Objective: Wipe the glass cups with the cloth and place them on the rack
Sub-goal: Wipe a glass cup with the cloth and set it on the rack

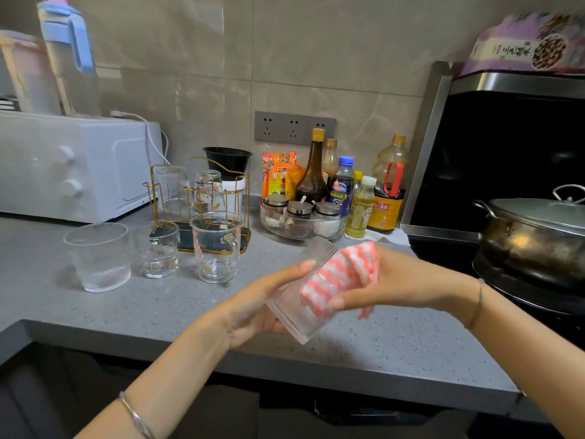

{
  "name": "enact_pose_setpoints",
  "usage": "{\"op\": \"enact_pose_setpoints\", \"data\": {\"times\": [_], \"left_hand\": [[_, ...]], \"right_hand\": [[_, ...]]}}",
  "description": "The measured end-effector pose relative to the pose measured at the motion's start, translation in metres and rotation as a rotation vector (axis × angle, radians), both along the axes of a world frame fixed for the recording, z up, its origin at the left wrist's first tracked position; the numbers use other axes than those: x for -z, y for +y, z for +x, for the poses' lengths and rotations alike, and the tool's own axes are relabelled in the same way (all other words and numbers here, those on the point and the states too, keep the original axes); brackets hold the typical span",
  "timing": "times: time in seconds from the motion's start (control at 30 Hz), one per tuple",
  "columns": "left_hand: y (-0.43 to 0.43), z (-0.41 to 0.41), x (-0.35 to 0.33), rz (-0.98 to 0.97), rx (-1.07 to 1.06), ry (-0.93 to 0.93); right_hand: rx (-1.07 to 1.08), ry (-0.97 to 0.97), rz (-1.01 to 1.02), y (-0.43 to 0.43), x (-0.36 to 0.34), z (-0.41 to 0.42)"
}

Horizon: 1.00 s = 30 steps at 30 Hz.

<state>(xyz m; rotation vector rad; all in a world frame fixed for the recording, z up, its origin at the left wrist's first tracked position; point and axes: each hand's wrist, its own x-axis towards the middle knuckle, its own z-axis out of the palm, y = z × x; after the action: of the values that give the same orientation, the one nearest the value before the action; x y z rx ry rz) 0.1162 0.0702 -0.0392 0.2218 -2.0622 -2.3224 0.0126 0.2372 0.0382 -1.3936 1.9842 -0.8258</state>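
- The grey desk (pixel 395 356) holds all the things.
- A white oven (pixel 79 166) sits at the back left corner. A metal pot (pixel 535 239) sits past the right edge, on the stove.
- The gold rack (pixel 235 198) stands near the back edge, about the middle. Two cups (pixel 172 188) already hang on it, upside down.
- Three more cups (pixel 98 258) stand upright in a row just in front of the rack, toward the left. They look like they are not wiped yet.
- The left grip (pixel 253 308) is above the front edge. Its fingers curl round the ribbed cup (pixel 294 315) and hold it tipped on its side.
- The right grip (pixel 405 280) is clenched on the pink and white cloth (pixel 364 261) and pushes it against the cup. The cloth shows through the glass, so I think it is inside.
- The ribbed cup is in the air, not touching the desk, with the rack well apart from it.
- I think the cup is hard and light, and it would break if dropped. It may be wet and slippery.
- The ribs should help fingers stay on. It is best held round the side, not by the thin rim.
- The cloth is soft and squashes to fit the cup.
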Motion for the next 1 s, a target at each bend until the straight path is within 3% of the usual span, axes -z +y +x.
{"op": "enact_pose_setpoints", "data": {"times": [0.13, 0.4, 0.57, 0.73, 0.83, 0.93, 1.0], "left_hand": [[0.0, -0.001, 0.003, -0.053, 0.007, -0.01], [0.023, -0.009, 0.005, 0.235, -0.398, 0.148], [0.035, -0.017, 0.012, -0.038, -0.631, 0.282], [0.031, -0.015, 0.019, -0.293, -0.609, 0.486], [0.025, -0.019, 0.031, -0.389, -0.592, 0.606], [0.023, -0.021, 0.034, -0.375, -0.525, 0.573], [0.024, -0.019, 0.027, -0.307, -0.441, 0.417]], "right_hand": [[0.004, -0.03, -0.005, -0.001, 0.012, 0.003], [0.178, 0.007, -0.295, -0.005, 0.027, 0.005], [0.205, -0.127, -0.427, -0.012, 0.045, 0.023], [0.299, -0.347, -0.44, -0.015, 0.052, 0.023], [0.309, -0.373, -0.414, -0.014, 0.049, 0.02], [0.294, -0.273, -0.387, -0.012, 0.042, 0.016], [0.29, -0.202, -0.392, -0.01, 0.039, 0.012]]}}
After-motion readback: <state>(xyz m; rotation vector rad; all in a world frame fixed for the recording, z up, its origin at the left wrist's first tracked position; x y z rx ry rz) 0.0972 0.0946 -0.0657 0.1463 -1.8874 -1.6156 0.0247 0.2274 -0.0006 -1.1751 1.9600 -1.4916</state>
